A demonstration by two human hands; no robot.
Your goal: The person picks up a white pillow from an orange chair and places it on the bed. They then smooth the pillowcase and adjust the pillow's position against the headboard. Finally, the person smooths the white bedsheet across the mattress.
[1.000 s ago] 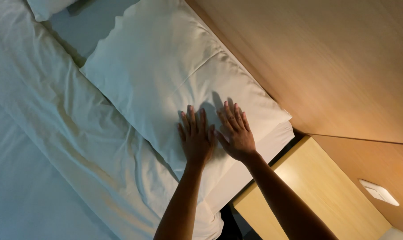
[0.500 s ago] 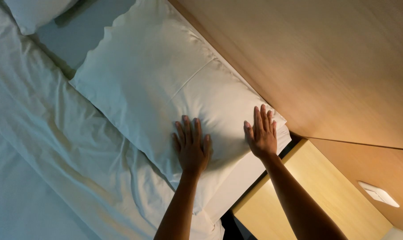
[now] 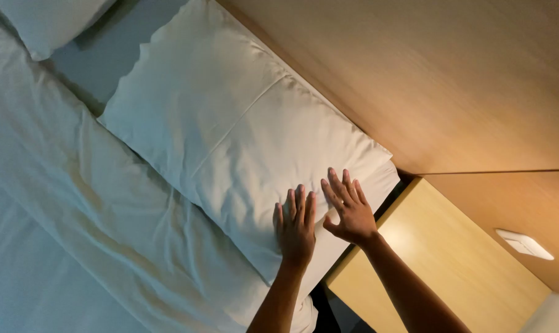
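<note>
A large white pillow [image 3: 230,129] lies at the head of a bed, against a wooden headboard wall [image 3: 440,80]. My left hand [image 3: 296,227] rests flat on the pillow's near corner, fingers together and stretched out. Right beside it, my right hand [image 3: 347,208] lies palm-down with its fingers spread, near the pillow's end by the nightstand. Neither hand holds anything.
A white duvet [image 3: 88,234] with creases covers the bed to the left. A second pillow [image 3: 42,21] shows at the top left corner. A light wooden nightstand [image 3: 452,265] stands just right of the bed. A white switch plate [image 3: 524,243] sits on the wall.
My right hand has come back from the pillow's far edge to lie next to my left hand. The left hand stays pressed on the pillow's corner.
</note>
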